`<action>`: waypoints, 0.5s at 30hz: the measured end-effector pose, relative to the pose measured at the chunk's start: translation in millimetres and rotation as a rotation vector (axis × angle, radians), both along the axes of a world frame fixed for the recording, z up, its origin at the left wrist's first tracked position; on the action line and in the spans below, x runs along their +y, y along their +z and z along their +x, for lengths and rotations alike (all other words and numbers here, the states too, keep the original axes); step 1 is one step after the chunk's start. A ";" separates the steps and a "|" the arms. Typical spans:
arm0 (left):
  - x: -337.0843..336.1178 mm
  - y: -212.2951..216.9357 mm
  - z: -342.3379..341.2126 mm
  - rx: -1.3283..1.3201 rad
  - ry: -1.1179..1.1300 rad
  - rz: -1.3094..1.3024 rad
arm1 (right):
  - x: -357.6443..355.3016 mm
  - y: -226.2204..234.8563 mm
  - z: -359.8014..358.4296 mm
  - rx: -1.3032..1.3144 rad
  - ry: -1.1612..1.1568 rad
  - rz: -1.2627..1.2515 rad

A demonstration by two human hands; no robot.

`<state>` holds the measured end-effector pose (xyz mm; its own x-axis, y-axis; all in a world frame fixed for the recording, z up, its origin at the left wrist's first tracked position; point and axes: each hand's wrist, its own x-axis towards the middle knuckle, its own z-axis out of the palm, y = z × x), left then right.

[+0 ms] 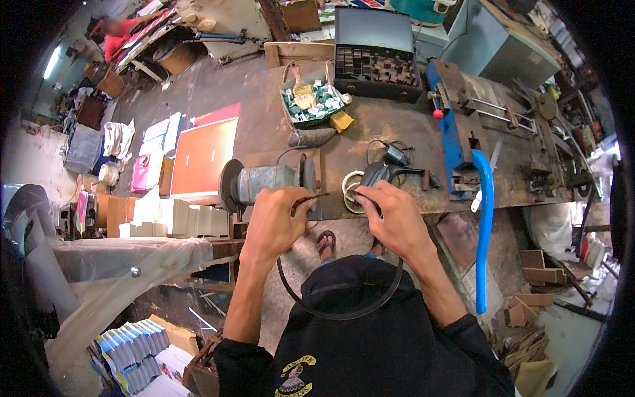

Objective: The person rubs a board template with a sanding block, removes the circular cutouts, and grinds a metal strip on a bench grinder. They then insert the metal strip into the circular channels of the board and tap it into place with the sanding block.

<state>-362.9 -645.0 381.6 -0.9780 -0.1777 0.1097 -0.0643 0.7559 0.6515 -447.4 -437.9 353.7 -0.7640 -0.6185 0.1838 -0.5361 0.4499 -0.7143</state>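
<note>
A thin, dark, flexible strip (338,316) hangs in a U-shaped loop in front of my black shirt. My left hand (276,221) pinches one end between thumb and fingers, and a short tip sticks out to the right. The other end is pinched in my right hand (400,221), at about the same height. Just beyond my left hand stands a bench grinder (268,183) with a wheel on each side. Near my right fingertips, pale tape rolls (352,177) lie at the table's front edge, beside a black corded power tool (378,173).
Farther back are a green basket (314,121) holding small pieces and a brush, and an open case (377,86) of metal blocks. A blue-framed vise-like machine (442,126) with a blue handle (485,238) stands right. Orange boards (205,155) lie left. A person (119,36) works far left.
</note>
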 end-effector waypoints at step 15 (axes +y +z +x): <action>-28.3 -13.6 -9.8 -0.249 -0.001 0.178 | -4.6 7.9 -51.9 -0.116 0.217 0.256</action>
<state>-372.7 -673.3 368.0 -0.9711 -0.1714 -0.1659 -0.2376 0.6312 0.7383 -499.3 -442.5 361.7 -0.6167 -0.7833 -0.0782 -0.5609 0.5070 -0.6545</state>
